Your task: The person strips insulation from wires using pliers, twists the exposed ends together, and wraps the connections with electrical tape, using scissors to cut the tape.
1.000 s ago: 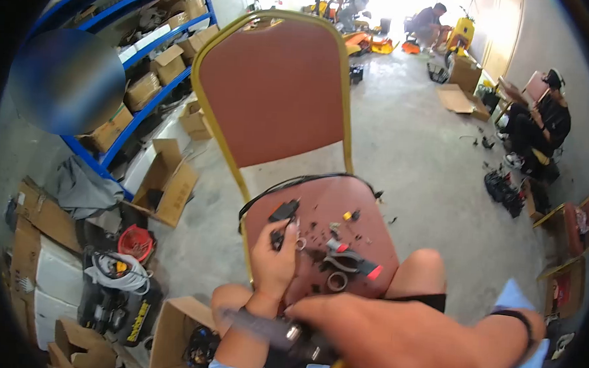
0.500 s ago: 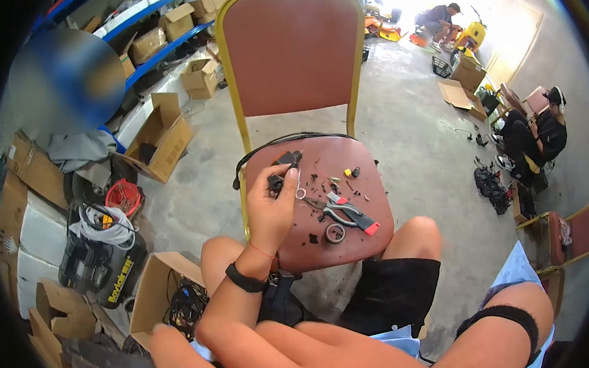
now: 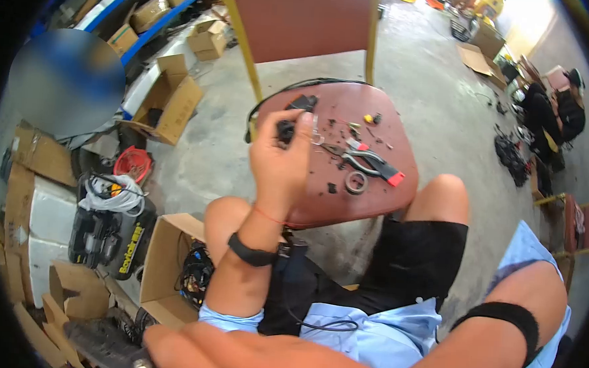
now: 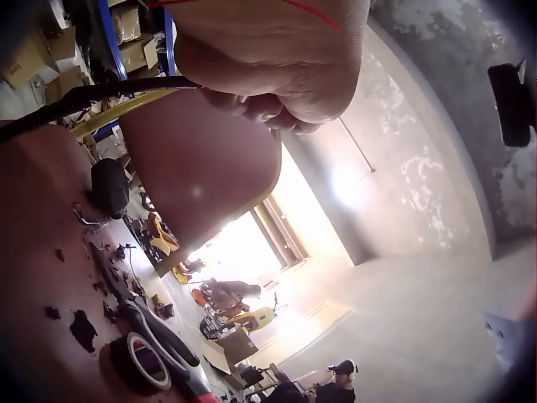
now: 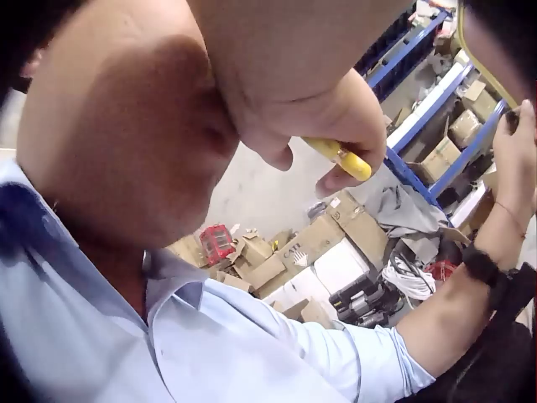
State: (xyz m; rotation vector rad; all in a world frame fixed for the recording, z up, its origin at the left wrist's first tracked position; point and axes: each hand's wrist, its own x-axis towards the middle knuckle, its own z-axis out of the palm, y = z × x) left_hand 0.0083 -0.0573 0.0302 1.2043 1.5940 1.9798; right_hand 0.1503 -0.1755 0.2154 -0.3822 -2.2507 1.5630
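Note:
Over the left part of the brown chair seat, my left hand pinches a small black part between thumb and curled fingers. A black block shows just beyond its fingertips. My right arm crosses low over my lap, with the right hand far to the left, its fingers curled round a yellow-handled tool. The tool's working end is hidden in the right wrist view. On the seat lie pliers with grey and red handles, a tape roll and several black scraps.
A cable lies along the seat's back edge. At my left stand an open carton of wires, a black tool case and a red basket. Another person sits at the far right.
My right hand has swung from in front of the seat to the lower left, across my lap. The left hand keeps hold of the black part. The head view has tilted down.

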